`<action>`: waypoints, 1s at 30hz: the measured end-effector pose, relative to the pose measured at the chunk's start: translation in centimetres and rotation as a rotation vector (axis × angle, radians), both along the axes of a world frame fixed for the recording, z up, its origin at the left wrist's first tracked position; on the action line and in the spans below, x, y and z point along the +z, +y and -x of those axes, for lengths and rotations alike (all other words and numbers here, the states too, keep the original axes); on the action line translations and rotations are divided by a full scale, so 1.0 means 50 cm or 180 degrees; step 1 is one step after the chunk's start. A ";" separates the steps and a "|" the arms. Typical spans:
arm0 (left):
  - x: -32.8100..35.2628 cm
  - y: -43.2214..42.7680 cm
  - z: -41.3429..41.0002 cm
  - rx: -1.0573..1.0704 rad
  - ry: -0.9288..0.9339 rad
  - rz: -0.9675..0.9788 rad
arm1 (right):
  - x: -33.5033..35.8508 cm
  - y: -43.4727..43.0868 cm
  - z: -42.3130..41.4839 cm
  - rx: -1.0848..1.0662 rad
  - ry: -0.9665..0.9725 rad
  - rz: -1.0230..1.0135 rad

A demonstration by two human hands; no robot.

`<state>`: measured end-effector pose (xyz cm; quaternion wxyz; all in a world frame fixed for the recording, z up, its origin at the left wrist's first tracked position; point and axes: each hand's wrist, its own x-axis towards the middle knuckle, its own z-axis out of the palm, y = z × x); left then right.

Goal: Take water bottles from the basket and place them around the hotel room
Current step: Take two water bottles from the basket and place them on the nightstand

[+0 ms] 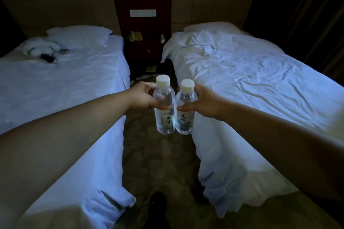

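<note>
Two clear water bottles with white caps hang upright at the centre of the frame, their sides touching — the left bottle (pixel 164 106) a little higher than the right bottle (pixel 185 109). The left hand (pixel 143 96) has its fingers wrapped tight around the upper body of the left bottle; the right hand (pixel 203 101) has its fingers clamped on the right bottle just below the cap. Both bare arms reach in from the lower corners. Below the bottles runs a dark patterned floor (pixel 158 163) between two white-sheeted beds — the left bed (pixel 65 83) and the right bed (pixel 251 83). At upper centre a dark nightstand (pixel 147 48) stands between them, its surface carrying a pale telephone (pixel 135 36).
</note>
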<state>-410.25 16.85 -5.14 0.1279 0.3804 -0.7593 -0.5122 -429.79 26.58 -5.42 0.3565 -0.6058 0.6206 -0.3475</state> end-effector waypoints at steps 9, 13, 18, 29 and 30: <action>-0.010 -0.190 0.043 -0.0087 0.0002 -0.0046 | -0.012 -0.215 0.037 -0.0098 0.0091 -0.0106; 0.000 -0.286 0.048 0.0022 0.0066 -0.0051 | -0.005 -0.320 0.036 -0.0161 0.0069 -0.0102; 0.013 -0.389 0.054 0.0211 0.0193 -0.0097 | 0.004 -0.435 0.037 -0.0189 0.0089 -0.0017; 0.019 -0.596 0.097 0.0683 0.0271 -0.0127 | 0.011 -0.654 0.066 0.0108 0.0122 0.0016; 0.018 -0.616 0.105 0.0723 0.0283 -0.0122 | 0.008 -0.678 0.074 0.0151 0.0106 0.0002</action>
